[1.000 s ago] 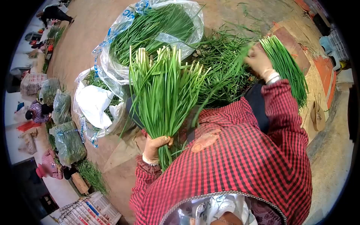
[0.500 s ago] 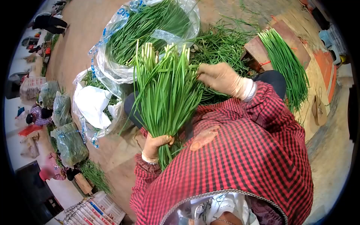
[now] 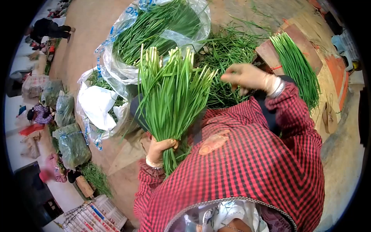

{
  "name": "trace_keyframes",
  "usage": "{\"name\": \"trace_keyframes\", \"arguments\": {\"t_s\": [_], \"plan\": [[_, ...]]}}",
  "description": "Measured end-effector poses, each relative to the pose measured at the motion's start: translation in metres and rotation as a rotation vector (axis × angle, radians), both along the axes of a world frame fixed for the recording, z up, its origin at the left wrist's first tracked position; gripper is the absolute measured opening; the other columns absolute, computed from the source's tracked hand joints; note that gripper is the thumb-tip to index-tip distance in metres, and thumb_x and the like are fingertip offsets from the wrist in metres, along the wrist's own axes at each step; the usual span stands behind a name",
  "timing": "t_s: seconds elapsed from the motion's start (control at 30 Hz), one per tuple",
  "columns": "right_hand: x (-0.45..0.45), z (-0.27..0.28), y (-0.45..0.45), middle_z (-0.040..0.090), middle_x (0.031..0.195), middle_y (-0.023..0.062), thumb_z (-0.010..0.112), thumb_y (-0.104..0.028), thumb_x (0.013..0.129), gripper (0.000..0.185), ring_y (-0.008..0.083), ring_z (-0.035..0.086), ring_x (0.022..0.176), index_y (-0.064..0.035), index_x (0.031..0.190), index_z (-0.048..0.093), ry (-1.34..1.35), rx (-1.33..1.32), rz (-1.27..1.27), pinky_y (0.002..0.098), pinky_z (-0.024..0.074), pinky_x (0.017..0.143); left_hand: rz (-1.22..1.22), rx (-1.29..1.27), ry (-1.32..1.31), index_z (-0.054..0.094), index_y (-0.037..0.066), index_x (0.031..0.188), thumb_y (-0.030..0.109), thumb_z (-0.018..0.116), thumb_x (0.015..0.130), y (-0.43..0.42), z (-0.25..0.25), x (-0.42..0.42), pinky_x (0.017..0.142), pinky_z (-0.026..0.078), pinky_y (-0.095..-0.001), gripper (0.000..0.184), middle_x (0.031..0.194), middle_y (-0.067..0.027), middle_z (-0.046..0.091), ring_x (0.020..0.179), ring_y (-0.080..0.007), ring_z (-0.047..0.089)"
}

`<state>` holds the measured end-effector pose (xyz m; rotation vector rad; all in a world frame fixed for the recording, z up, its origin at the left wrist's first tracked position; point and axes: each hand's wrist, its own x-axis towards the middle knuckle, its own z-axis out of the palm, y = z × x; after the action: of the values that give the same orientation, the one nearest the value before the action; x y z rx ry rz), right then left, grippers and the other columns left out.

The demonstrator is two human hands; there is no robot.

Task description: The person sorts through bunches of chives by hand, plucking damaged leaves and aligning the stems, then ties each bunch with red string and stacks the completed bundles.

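Note:
My left hand (image 3: 161, 150), in a thin pale glove, is wrapped round the leafy lower end of a bunch of garlic chives (image 3: 170, 100). The bunch fans out upward in front of me, its pale cut ends at the top. Just right of those ends is my right hand (image 3: 251, 79), also gloved. It is slightly blurred, with its fingers apart and nothing visible in them. Behind it lies a heap of loose green leaves (image 3: 232, 50). A neat bundle of chives (image 3: 297, 67) rests on a brownish board (image 3: 305, 42) to the right.
A clear plastic bag (image 3: 119, 73) full of chives stands beyond the held bunch. Nearer left is a bag with a white sheet (image 3: 96, 106). Stuffed bags (image 3: 73, 147) line the left, near two people at work. One person (image 3: 50, 29) bends at the far left. A sandal (image 3: 329, 118) lies right.
My right hand has moved right, away from the bunch, and its fingers have spread. Some stems at the bunch's right side now lean outward. My left hand keeps its hold.

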<state>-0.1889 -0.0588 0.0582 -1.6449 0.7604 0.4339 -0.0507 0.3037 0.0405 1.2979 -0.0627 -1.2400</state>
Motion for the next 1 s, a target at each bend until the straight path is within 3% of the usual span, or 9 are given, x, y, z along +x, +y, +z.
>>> {"name": "trace_keyframes", "arguments": {"t_s": [0.07,0.17,0.27,0.37,0.53,0.67,0.73,0.9,1.0], "plan": [[0.011,-0.009,0.035,0.064,0.070,0.0039,0.063,-0.038,0.094,0.044,0.0071,0.059,0.053,0.0014,0.112,0.062,-0.115,0.069,0.118,0.0218,0.0469,0.050,-0.011,-0.037,-0.002,0.060,-0.004,0.103,0.003,0.069,0.075,-0.009,0.003,-0.003,0.060,0.047,-0.0292,0.030,0.080,-0.0103,0.063,0.065,-0.0184,0.059],[0.015,-0.037,0.044,0.066,0.077,0.0092,0.059,-0.033,0.092,0.029,0.0248,0.065,0.069,-0.0056,0.094,0.068,-0.403,-0.271,0.218,0.0345,0.0538,0.074,-0.055,-0.044,-0.013,0.059,-0.004,0.104,0.001,0.069,0.075,-0.010,0.005,0.001,0.060,0.048,-0.0296,0.031,0.081,-0.0101,0.063,0.066,-0.0185,0.059],[0.003,-0.069,0.001,0.071,0.086,0.0076,0.062,-0.032,0.093,0.029,0.0190,0.065,0.079,-0.0062,0.105,0.070,-0.543,-0.463,-0.001,0.0308,0.0522,0.078,-0.037,-0.046,-0.013,0.060,-0.003,0.104,-0.001,0.068,0.075,-0.003,0.010,0.000,0.060,0.048,-0.0299,0.031,0.081,-0.0103,0.063,0.066,-0.0183,0.059],[-0.003,-0.033,-0.048,0.058,0.066,-0.0030,0.058,-0.028,0.097,0.024,0.0045,0.050,0.056,-0.0063,0.094,0.067,-0.291,-0.390,-0.416,0.0210,0.0402,0.050,-0.034,-0.019,-0.010,0.060,-0.002,0.104,-0.002,0.068,0.075,-0.003,0.011,-0.001,0.060,0.049,-0.0296,0.031,0.082,-0.0099,0.064,0.066,-0.0180,0.060],[0.026,0.018,0.006,0.059,0.064,-0.0003,0.065,-0.035,0.091,0.045,0.0105,0.056,0.056,-0.0080,0.126,0.061,-0.566,-0.463,0.005,0.0258,0.0444,0.052,-0.151,0.058,-0.132,0.061,0.000,0.105,-0.002,0.069,0.076,-0.014,0.004,-0.005,0.063,0.050,-0.0281,0.031,0.085,-0.0070,0.066,0.069,-0.0159,0.061],[0.061,-0.008,0.039,0.061,0.066,0.0104,0.066,-0.046,0.087,0.045,0.0286,0.062,0.060,-0.0094,0.113,0.064,-0.628,-0.851,0.397,0.0385,0.0498,0.059,-0.177,0.055,-0.191,0.058,-0.001,0.113,-0.004,0.069,0.075,-0.027,0.010,-0.013,0.064,0.050,-0.0276,0.040,0.091,-0.0052,0.065,0.072,-0.0148,0.061],[0.063,-0.022,0.034,0.059,0.063,0.0091,0.064,-0.038,0.091,0.033,0.0214,0.061,0.056,-0.0059,0.099,0.062,-0.848,-0.967,0.282,0.0355,0.0491,0.055,-0.191,0.056,-0.197,0.058,0.000,0.116,-0.004,0.069,0.075,-0.024,0.011,-0.011,0.066,0.050,-0.0269,0.043,0.093,-0.0041,0.065,0.074,-0.0142,0.061],[0.039,-0.010,-0.007,0.059,0.060,0.0029,0.056,-0.033,0.098,0.029,0.0081,0.055,0.048,-0.0049,0.097,0.063,-0.575,-0.071,-0.282,0.0211,0.0419,0.042,-0.166,0.052,-0.070,0.057,-0.002,0.114,-0.003,0.069,0.075,-0.014,0.009,-0.005,0.064,0.050,-0.0285,0.041,0.089,-0.0070,0.065,0.072,-0.0156,0.061],[0.006,-0.020,-0.046,0.060,0.062,0.0034,0.055,-0.037,0.098,0.034,0.0105,0.052,0.044,-0.0037,0.096,0.063,-0.444,-0.337,-0.515,0.0227,0.0425,0.044,-0.149,0.014,-0.020,0.057,-0.005,0.112,-0.002,0.068,0.075,-0.005,0.000,-0.001,0.060,0.049,-0.0297,0.038,0.085,-0.0101,0.064,0.069,-0.0174,0.060]]}}
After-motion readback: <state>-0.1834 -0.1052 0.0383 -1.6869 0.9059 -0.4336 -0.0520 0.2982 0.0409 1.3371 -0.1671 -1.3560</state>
